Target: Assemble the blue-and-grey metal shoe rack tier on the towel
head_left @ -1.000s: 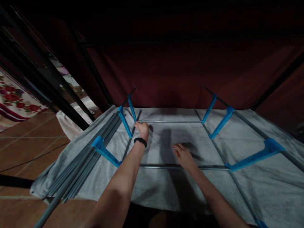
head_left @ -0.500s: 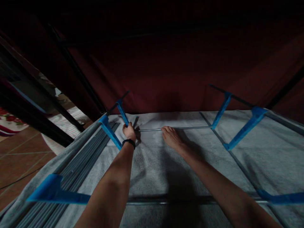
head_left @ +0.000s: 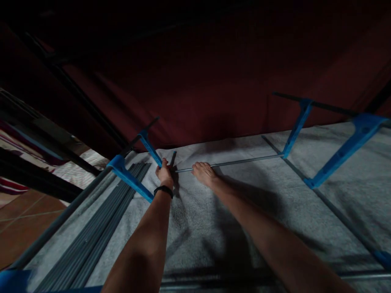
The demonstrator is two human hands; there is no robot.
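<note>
A thin metal crossbar [head_left: 247, 161] runs between two blue-bracketed sides of a tube frame. My right hand [head_left: 204, 173] is closed over this crossbar, near its left end. My left hand [head_left: 165, 171], with a black band on the wrist, wraps around the lower end of a blue plastic bracket [head_left: 150, 149], where the crossbar meets a grey tube [head_left: 173, 158]. The fingers partly hide that joint. Nearer to me on the left side stands another blue bracket [head_left: 131, 179]. At the crossbar's right end is a blue bracket [head_left: 297, 128], with a larger blue bracket [head_left: 343, 152] in front.
Several loose grey tubes [head_left: 100, 228] lie side by side on the grey blanket [head_left: 195, 219] at left. A front metal bar [head_left: 195, 283] crosses near me. Dark red fabric [head_left: 195, 110] hangs behind. Black posts [head_left: 39, 173] and a tiled floor [head_left: 33, 211] are at left.
My right hand has slid left along the crossbar, closer to my left hand. My left hand stays at the bracket joint. The view has tilted and moved nearer.
</note>
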